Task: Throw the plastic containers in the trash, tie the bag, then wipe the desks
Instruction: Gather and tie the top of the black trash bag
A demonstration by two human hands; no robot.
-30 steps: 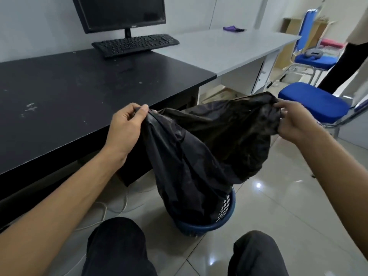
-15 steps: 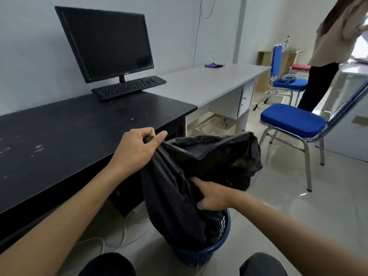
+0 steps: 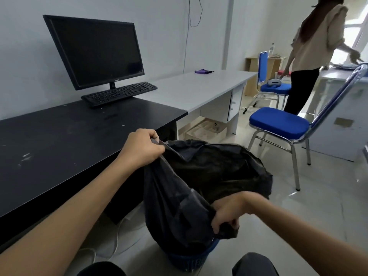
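Black trash bag [image 3: 191, 188] sits in blue basket [image 3: 191, 259] on floor near black desk [image 3: 59, 144]; left hand [image 3: 142, 149] grips far rim, right hand [image 3: 229, 214] pinches near rim, apparently gathering mouth for tying.

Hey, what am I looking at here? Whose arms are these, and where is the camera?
No machine here: the arms belong to a person wearing a camera on the head, so you look down as they do. The left hand grips the rim of a black bag up high; the right hand grips its rim lower, nearer the body. The bag sits in a blue basket on the floor. A monitor and keyboard stand near where the black desk meets the white desk, which bears a purple cloth.
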